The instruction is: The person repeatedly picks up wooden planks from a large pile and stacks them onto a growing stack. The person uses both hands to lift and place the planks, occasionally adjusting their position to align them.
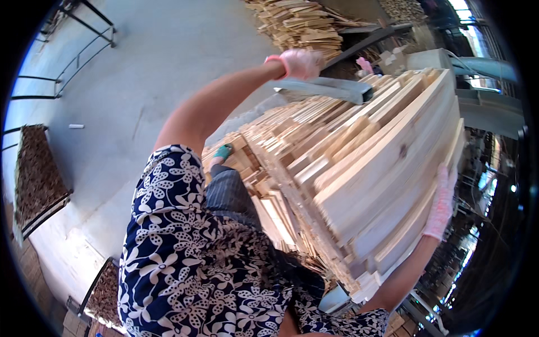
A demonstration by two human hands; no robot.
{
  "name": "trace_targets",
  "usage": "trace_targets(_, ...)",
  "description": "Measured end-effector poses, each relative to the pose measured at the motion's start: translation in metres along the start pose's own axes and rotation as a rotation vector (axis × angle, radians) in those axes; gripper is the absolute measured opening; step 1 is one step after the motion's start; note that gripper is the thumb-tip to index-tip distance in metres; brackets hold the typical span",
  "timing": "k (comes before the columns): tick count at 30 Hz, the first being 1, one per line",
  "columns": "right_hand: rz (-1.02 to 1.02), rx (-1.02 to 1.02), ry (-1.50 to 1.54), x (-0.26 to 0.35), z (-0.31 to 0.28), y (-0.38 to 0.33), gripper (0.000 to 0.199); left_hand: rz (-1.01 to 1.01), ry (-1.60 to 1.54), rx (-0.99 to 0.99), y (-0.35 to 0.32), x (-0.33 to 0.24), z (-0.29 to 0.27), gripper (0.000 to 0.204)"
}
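Wood slats point(359, 168): pale, thin, cut to length, stacked in a large bundle carried high in front of the person, tilted across the centre and right of the view. Left hand point(300, 63), pink glove, reaches over the far top edge beside a grey metal bar point(325, 89) lying across the bundle; how its fingers sit cannot be told, the hand being blurred. Right hand point(441, 205), pink glove, lies flat and open against the bundle's outer side, steadying it. Handling note: hold pressure even on both sides and keep the bundle level, since loose ends look apt to slide. Floor point(146, 73): bare grey concrete. Surroundings: a further slat pile point(300, 25) beyond, metal racks point(84, 39) at left, machinery at right.
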State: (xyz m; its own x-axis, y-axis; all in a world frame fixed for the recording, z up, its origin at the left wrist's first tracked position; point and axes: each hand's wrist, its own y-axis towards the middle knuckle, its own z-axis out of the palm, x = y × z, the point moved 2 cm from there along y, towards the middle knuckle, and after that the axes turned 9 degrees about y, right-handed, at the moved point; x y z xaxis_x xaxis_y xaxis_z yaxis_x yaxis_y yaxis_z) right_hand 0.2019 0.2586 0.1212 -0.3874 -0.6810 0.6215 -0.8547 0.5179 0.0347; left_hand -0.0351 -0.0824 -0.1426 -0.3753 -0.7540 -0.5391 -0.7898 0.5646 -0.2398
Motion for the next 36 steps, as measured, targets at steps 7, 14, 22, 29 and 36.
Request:
trace_targets(7,0.016,-0.010,0.054,0.002,-0.007,-0.015,0.080,0.211,-0.214,0.011,0.028,-0.033,0.066,0.087)
trace_targets(14,0.022,-0.027,0.130,-0.015,-0.007,0.000,0.077,0.135,-0.177,-0.270,0.019,-0.007,0.070,0.061)
trace_targets(22,0.108,0.011,0.231,-0.003,0.000,-0.012,0.079,-0.050,-0.155,-0.260,-0.019,-0.001,-0.031,0.074)
trace_targets(29,0.098,0.013,0.201,0.002,-0.001,-0.014,0.083,0.073,-0.207,-0.320,-0.029,-0.051,-0.099,0.079)
trace_targets(36,0.139,-0.013,0.159,0.008,0.001,-0.015,0.084,0.047,-0.216,-0.220,-0.041,-0.068,-0.102,0.071)
